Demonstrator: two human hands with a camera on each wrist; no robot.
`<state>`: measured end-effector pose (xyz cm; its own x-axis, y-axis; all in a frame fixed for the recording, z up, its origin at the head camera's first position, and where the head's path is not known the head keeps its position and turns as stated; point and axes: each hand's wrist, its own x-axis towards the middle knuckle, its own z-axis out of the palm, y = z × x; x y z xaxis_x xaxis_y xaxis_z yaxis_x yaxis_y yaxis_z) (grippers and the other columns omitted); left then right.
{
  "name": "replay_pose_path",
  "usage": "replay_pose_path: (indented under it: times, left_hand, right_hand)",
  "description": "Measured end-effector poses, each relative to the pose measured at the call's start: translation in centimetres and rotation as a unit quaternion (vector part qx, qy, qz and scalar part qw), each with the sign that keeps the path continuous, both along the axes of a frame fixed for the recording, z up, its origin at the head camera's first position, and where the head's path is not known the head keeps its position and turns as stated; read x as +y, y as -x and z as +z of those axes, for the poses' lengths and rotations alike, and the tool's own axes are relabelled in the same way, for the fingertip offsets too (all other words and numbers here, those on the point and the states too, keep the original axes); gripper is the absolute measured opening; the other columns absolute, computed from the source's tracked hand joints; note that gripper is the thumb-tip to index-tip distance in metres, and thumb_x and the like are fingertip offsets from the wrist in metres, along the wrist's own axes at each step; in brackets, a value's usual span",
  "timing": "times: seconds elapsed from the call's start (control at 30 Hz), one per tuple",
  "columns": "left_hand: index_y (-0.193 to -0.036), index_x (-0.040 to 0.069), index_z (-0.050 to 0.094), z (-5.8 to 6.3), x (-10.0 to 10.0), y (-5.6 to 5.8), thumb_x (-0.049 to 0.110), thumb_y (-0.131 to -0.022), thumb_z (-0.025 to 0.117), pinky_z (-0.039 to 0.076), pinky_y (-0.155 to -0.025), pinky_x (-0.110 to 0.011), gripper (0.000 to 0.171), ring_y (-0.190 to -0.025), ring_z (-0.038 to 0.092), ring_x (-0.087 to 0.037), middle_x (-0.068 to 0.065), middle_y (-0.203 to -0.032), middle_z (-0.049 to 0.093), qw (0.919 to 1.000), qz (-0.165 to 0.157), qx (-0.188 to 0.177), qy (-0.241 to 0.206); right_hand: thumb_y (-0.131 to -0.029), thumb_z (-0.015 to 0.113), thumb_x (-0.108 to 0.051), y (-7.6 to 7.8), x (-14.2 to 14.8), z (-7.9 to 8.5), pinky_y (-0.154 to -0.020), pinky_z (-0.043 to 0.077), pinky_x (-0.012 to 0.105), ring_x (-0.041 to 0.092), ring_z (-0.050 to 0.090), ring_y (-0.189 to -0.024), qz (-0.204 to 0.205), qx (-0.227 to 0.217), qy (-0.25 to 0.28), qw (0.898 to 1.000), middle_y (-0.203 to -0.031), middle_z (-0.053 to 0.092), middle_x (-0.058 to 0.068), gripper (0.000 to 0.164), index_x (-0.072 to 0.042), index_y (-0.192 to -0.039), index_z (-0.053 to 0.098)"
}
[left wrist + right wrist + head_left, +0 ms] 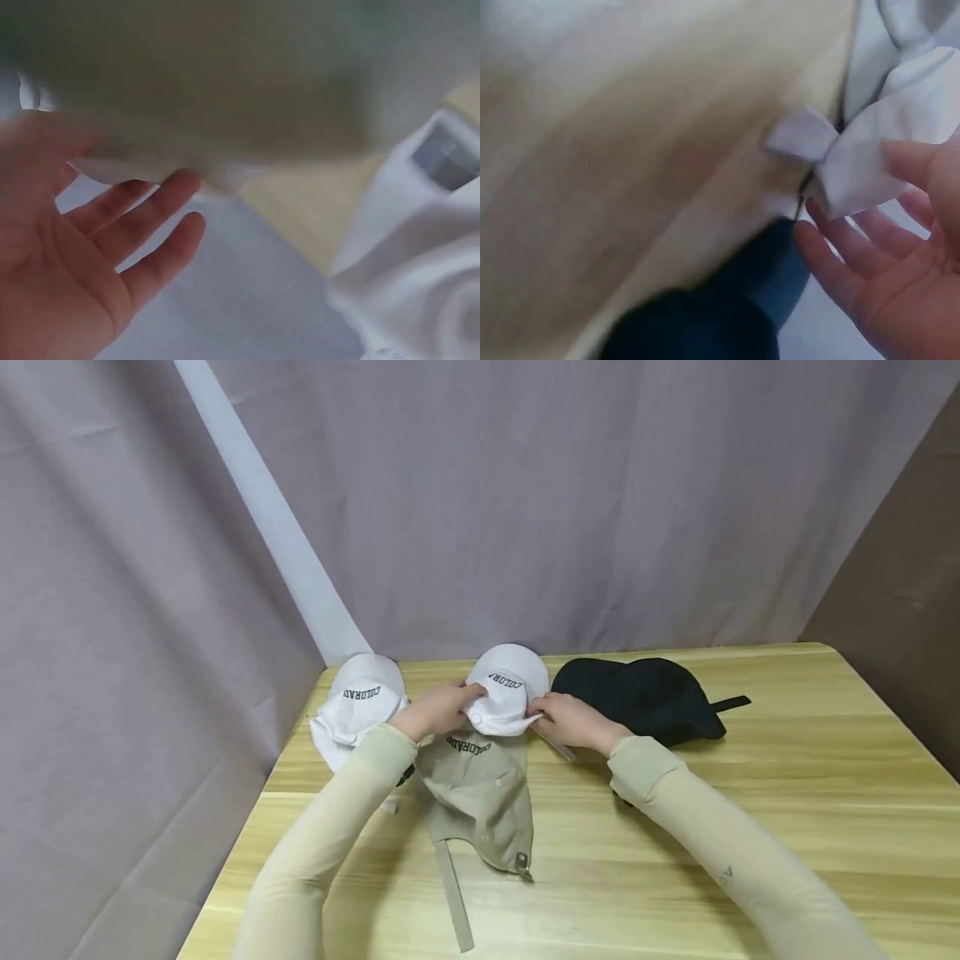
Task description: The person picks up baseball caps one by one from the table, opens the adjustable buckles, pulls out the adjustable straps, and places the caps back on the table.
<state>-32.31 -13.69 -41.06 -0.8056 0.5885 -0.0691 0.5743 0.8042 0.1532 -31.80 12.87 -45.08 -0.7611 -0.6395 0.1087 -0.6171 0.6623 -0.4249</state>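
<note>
A white cloth baseball cap with dark lettering (pixel 504 703) sits close to the far edge of the pale yellow wood-grain desk (pixel 637 877), left of that edge's middle. Its rounded brim (pixel 513 660) points at the far edge, and its long axis runs from there toward the near edge. The left hand (pixel 441 708) pinches the left side of the crown between thumb and fingers, the other fingers (pixel 166 256) spread apart; the right hand (pixel 577 720) is clamped on the cap's right rear edge, thumb above and fingers (pixel 834 262) beneath. The cap's rear overlaps a tan fabric cap with dark lettering (pixel 480 793), whose long axis also runs far to near, its flat tan strap (pixel 454 897) trailing toward the near edge. Near the far-left corner lies a second white cap with dark lettering (pixel 363 706), brim toward the far edge. Just beside the right hand, a black fabric cap (pixel 641 697) lies lengthwise along the far edge, brim toward the left edge and narrow black strap (pixel 731 702) toward the right.
</note>
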Motion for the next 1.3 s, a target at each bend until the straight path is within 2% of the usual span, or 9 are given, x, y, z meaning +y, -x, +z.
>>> replay_pose_path:
  times: [0.17,0.27,0.37,0.5,0.67,0.9,1.07,1.2,1.3]
  left_hand:
    - [-0.132,0.015,0.064,3.0,0.1,0.8,0.019,-0.100,0.060,0.055,-0.084,-0.049,0.033,-0.108,0.067,-0.032,-0.009,-0.125,0.068,0.9962,0.035,0.075,-0.025]
    - [-0.112,0.014,0.069,5.2,0.1,1.5,0.024,-0.103,0.057,0.055,-0.073,-0.051,0.018,-0.092,0.069,-0.031,-0.007,-0.104,0.073,0.9884,0.055,0.134,-0.045]
    - [-0.099,0.015,0.066,7.4,0.4,1.9,0.028,-0.105,0.054,0.053,-0.069,-0.051,0.019,-0.082,0.067,-0.028,-0.005,-0.090,0.068,0.9799,0.062,0.174,-0.075]
    - [-0.102,0.017,0.069,9.7,1.2,1.7,0.032,-0.105,0.054,0.051,-0.068,-0.045,0.022,-0.077,0.062,-0.022,0.000,-0.087,0.065,0.9734,0.055,0.187,-0.121]
    - [-0.104,0.016,0.070,11.5,2.2,0.5,0.030,-0.104,0.055,0.048,-0.065,-0.038,0.021,-0.073,0.058,-0.016,0.002,-0.083,0.063,0.9741,0.019,0.173,-0.144]
    - [-0.106,0.015,0.069,11.9,3.6,-1.7,0.025,-0.103,0.058,0.051,-0.069,-0.036,0.015,-0.078,0.062,-0.015,0.002,-0.090,0.067,0.9743,0.000,0.165,-0.153]
    - [-0.110,0.013,0.064,10.7,4.4,-3.8,0.019,-0.100,0.061,0.054,-0.073,-0.038,0.012,-0.091,0.067,-0.017,0.000,-0.104,0.068,0.9655,-0.011,0.189,-0.179]
    - [-0.103,0.012,0.063,9.5,5.0,-5.9,0.016,-0.099,0.061,0.052,-0.069,-0.032,0.005,-0.085,0.064,-0.016,0.000,-0.098,0.065,0.9559,-0.026,0.199,-0.215]
    - [-0.100,0.012,0.065,8.5,5.8,-7.2,0.017,-0.100,0.061,0.050,-0.067,-0.027,0.006,-0.079,0.063,-0.015,0.000,-0.096,0.067,0.9551,-0.057,0.187,-0.223]
  right_hand:
    - [-0.105,0.054,-0.016,1.0,1.0,2.4,-0.065,0.042,0.036,0.017,0.050,-0.066,-0.045,-0.006,0.059,0.997,-0.078,0.058,0.003,0.017,-0.008,-0.102,0.069]
    - [-0.107,0.050,-0.020,1.5,1.8,4.7,-0.061,0.040,0.037,0.019,0.047,-0.061,-0.070,0.003,0.096,0.993,-0.077,0.058,0.005,0.022,-0.007,-0.108,0.068]
    - [-0.108,0.047,-0.024,1.7,2.6,7.1,-0.061,0.041,0.037,0.022,0.050,-0.064,-0.095,0.021,0.132,0.987,-0.085,0.063,0.010,0.028,-0.005,-0.113,0.067]
    - [-0.107,0.048,-0.027,1.5,4.1,9.9,-0.064,0.042,0.036,0.023,0.053,-0.072,-0.117,0.042,0.165,0.978,-0.094,0.067,0.012,0.031,-0.004,-0.114,0.068]
    - [-0.106,0.051,-0.028,0.2,6.1,12.3,-0.064,0.042,0.031,0.023,0.054,-0.076,-0.122,0.045,0.185,0.974,-0.094,0.068,0.011,0.030,-0.004,-0.110,0.069]
    - [-0.105,0.053,-0.028,-2.3,7.4,13.5,-0.063,0.045,0.023,0.017,0.056,-0.074,-0.124,0.013,0.215,0.969,-0.091,0.068,0.010,0.031,-0.002,-0.110,0.069]
    - [-0.106,0.052,-0.025,-4.4,7.9,12.9,-0.063,0.048,0.023,0.012,0.057,-0.074,-0.108,-0.048,0.257,0.959,-0.088,0.066,0.008,0.031,0.002,-0.111,0.067]
    - [-0.106,0.050,-0.029,-5.3,8.1,12.0,-0.072,0.049,0.023,0.012,0.059,-0.085,-0.126,-0.083,0.281,0.948,-0.095,0.065,0.002,0.035,0.001,-0.117,0.064]
    - [-0.106,0.050,-0.029,-5.8,8.1,11.4,-0.075,0.047,0.022,0.011,0.058,-0.087,-0.141,-0.094,0.303,0.938,-0.096,0.064,-0.001,0.036,0.002,-0.118,0.063]
